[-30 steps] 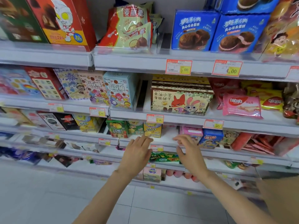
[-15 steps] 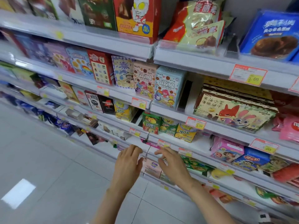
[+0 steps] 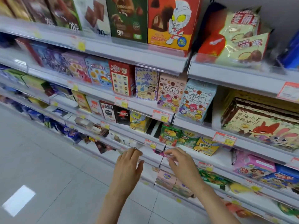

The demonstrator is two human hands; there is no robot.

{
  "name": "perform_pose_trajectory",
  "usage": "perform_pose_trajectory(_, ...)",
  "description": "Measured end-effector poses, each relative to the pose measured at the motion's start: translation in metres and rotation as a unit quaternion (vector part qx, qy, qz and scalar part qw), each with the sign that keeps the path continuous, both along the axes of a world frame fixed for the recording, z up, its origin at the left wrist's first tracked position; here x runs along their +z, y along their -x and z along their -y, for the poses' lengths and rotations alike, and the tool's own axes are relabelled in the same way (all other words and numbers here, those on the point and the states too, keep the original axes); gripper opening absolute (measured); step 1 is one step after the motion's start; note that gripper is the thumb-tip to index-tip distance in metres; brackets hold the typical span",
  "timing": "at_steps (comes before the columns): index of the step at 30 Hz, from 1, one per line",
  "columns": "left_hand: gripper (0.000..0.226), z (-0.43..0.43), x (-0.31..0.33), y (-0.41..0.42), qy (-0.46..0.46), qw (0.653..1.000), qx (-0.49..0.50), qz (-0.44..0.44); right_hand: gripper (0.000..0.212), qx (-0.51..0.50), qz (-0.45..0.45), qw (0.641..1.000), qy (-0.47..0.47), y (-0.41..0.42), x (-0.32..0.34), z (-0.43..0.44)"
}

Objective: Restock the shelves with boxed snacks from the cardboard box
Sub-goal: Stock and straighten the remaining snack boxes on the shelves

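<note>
1. Your left hand (image 3: 127, 165) is at the shelf lip (image 3: 150, 156), fingers (image 3: 132, 154) straight and empty. Your right hand (image 3: 182, 162) curls near something pink (image 3: 162, 154); I cannot tell whether it has hold of it.
2. The cardboard box is out of view. Pink boxed snacks (image 3: 165, 179) sit just below your hands.
3. A careless wrist could knock down the yellow boxes (image 3: 205, 147) to the right.

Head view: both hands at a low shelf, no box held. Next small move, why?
Probably draw both hands back and go for the cardboard box, which is out of view. The left hand is open, the right hand carries no box, and the shelf in front of them shows a bare stretch.
</note>
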State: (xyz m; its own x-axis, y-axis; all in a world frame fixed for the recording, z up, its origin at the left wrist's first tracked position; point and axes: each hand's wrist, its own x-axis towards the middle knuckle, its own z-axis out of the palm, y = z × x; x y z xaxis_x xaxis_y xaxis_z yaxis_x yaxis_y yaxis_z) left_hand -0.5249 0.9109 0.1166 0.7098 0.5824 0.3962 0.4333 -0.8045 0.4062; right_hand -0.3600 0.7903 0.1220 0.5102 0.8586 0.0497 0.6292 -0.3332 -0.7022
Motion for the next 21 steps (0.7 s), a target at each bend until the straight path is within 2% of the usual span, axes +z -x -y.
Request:
perform_pose_trajectory(5, 0.028, -0.036, 0.021, -0.045, -0.059, 0.997, -0.045, 0.018, 0.024, -0.083, 0.057, 0.993, -0.068, -0.032, 0.024, -0.018)
perform_pose_trajectory(8, 0.013, -0.055, 0.035, -0.075, -0.093, 0.993, -0.06, 0.031, 0.024, -0.201, 0.083, 0.963, -0.158, -0.053, 0.036, -0.025)
perform_pose_trajectory(9, 0.015, -0.059, 0.041, -0.084, -0.093, 0.993, -0.056, 0.038, 0.026, -0.237, 0.092, 0.948, -0.189, -0.06, 0.039, -0.026)
perform_pose_trajectory(13, 0.033, -0.075, 0.057, -0.123, -0.043, 0.996, -0.014, 0.079, 0.056, -0.296, 0.054, 0.909, -0.29, -0.079, 0.048, -0.031)
perform_pose_trajectory(17, 0.064, -0.091, 0.066, -0.157, 0.048, 0.996, 0.023, 0.073, 0.082, -0.275, -0.049, 0.915, -0.29, -0.093, 0.052, -0.039)
perform_pose_trajectory(21, 0.074, -0.102, 0.067, -0.181, 0.085, 0.994, 0.012, 0.065, 0.087, -0.264, -0.075, 0.926, -0.259, -0.107, 0.058, -0.048)
